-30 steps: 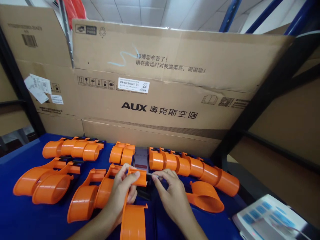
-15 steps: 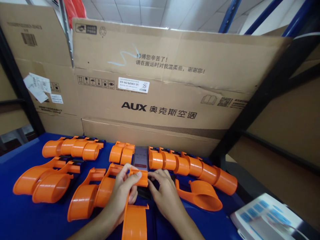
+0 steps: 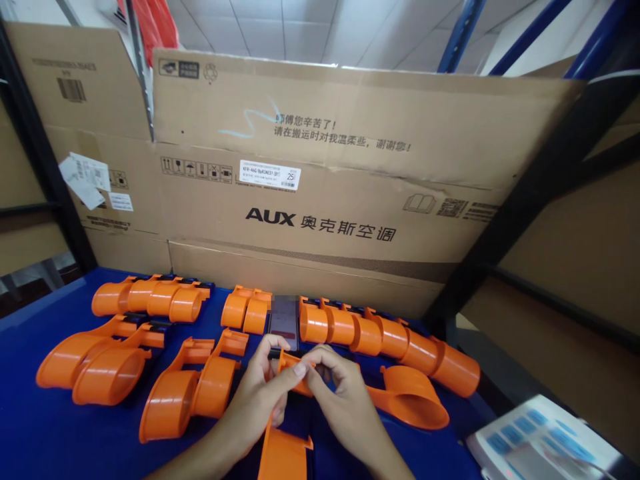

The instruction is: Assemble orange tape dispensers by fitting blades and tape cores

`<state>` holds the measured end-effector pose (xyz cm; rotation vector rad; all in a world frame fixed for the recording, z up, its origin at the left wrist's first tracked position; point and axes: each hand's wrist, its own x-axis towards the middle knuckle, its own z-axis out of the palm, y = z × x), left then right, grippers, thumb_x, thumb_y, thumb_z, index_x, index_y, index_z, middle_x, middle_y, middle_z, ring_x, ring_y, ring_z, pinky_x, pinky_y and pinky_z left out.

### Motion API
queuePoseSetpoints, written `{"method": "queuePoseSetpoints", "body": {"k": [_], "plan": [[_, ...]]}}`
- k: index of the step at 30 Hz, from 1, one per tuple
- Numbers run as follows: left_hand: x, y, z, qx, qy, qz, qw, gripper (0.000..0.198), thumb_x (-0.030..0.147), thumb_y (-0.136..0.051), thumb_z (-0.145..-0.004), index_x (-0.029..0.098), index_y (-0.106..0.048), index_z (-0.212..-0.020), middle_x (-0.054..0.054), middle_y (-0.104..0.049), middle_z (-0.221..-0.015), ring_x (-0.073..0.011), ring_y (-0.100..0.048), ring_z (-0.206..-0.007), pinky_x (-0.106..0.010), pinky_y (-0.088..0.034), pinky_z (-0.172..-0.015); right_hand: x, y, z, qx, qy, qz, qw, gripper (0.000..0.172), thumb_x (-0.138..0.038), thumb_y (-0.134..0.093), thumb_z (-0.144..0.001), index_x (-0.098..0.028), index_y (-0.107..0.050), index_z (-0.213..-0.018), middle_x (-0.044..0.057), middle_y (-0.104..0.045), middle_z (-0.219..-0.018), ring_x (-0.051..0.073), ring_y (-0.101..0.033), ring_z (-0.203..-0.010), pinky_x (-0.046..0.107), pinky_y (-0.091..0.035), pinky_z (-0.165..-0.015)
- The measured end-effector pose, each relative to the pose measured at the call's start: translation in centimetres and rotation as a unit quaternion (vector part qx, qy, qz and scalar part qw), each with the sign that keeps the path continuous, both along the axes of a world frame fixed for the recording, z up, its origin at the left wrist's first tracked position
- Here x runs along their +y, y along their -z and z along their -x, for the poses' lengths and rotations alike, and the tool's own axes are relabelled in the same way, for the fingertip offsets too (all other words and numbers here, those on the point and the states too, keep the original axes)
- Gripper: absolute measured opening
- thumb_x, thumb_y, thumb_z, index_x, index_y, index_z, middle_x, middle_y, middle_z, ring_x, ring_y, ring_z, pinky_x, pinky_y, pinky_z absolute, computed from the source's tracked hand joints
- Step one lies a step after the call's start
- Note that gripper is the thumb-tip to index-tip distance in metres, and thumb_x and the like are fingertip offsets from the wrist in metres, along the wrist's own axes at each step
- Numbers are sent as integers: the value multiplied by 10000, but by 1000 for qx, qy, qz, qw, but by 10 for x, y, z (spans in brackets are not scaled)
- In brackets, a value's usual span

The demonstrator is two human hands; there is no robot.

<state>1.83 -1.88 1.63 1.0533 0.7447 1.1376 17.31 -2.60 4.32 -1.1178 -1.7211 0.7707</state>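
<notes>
Both hands meet in front of me over one orange plastic holder [image 3: 285, 455], a ring-shaped cup with an arm and a clip-like end. My left hand [image 3: 267, 383] is closed round the clip end, its thumb lying along the top. My right hand [image 3: 337, 383] pinches the other side of that end with thumb and forefinger. The holder's ring hangs below my hands, cut off by the picture's bottom edge. A small dark strip shows by my left fingertips; whether it is joined to the holder I cannot tell. Just beyond stands a phone [image 3: 284, 320].
More orange holders lie in groups on the blue tabletop [image 3: 30, 327]: a row [image 3: 150, 297] at back left, another row [image 3: 367, 333] at back right, and a single one [image 3: 417, 400] right of my hands. A white keypad device [image 3: 540, 440] sits front right. Cardboard [image 3: 320, 260] walls the back.
My right hand has moved left and up onto the holder's clip end and now pinches it. The holder has tilted and shifted slightly right with my left hand. The view has shifted slightly.
</notes>
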Motion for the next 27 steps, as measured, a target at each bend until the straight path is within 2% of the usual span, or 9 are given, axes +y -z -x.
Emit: {"method": "queuePoseSetpoints", "body": {"k": [3,5,6,8,12,14,17,23,27], "plan": [[-11,-7,5,77,1,-80,994,472,549,-612,-921,259,-504,-1278,50,-592,-580,-130,-541,-462,-202,-428,-441,5,3,-6,35,18,20,999,315,-446,-599,-948,-187,-662,-779,8,-611,-730,174,-547,-682,278,-441,-649],[-21,-15,13,169,-28,-204,964,620,573,-586,-929,266,-440,-1448,-128,-717,-1102,-251,-705,-931,-348,-587,-728,10,5,-12,70,56,15,996,331,-475,-619,-929,-183,-661,-778,7,-611,-729,174,-547,-687,272,-440,-648],[-26,-20,18,226,-43,-282,931,722,596,-606,-907,270,-387,-1512,-179,-607,-1372,-314,-633,-1176,-436,-568,-897,12,6,-16,88,78,9,993,339,-489,-631,-916,-181,-661,-777,7,-611,-732,175,-545,-692,269,-438,-647],[-36,-31,26,341,-56,-444,827,845,631,-648,-862,255,-346,-1557,-200,-414,-1575,-384,-478,-1368,-537,-483,-1045,14,6,-20,119,112,-1,987,355,-511,-657,-888,-179,-656,-762,5,-602,-727,174,-539,-693,265,-437,-644],[-47,-50,37,455,-82,-677,572,366,280,-591,-980,209,-606,-1339,-110,-713,-1248,-263,-647,-1139,-423,-502,-1017,11,3,-17,137,112,6,984,377,-534,-681,-863,-181,-651,-735,7,-603,-721,180,-549,-698,268,-453,-656],[-48,-56,45,467,-103,-715,510,280,216,-554,-984,169,-664,-1236,-81,-765,-1096,-220,-688,-987,-365,-525,-951,9,1,-12,135,92,14,987,371,-543,-660,-879,-186,-673,-781,22,-644,-769,201,-585,-747,279,-474,-696],[-37,-67,73,496,-96,-704,499,453,420,-596,-952,124,-636,-1293,-134,-746,-1173,-270,-687,-1015,-418,-540,-926,7,-1,-9,128,93,1,987,386,-564,-589,-922,-199,-711,-903,51,-706,-873,234,-626,-852,300,-489,-767],[43,-102,168,598,-102,-559,564,639,486,-711,-846,223,-554,-1407,-125,-669,-1341,-342,-598,-1214,-513,-452,-1041,11,6,-16,120,144,-20,982,458,-581,-479,-971,-202,-734,-986,71,-730,-845,229,-609,-806,300,-463,-702],[93,-98,211,648,-56,-464,602,716,569,-716,-811,231,-539,-1417,-114,-661,-1336,-332,-594,-1201,-445,-446,-1023,8,6,-14,116,133,-25,984,441,-560,-471,-983,-205,-729,-937,64,-721,-821,225,-609,-787,304,-464,-717]]}}
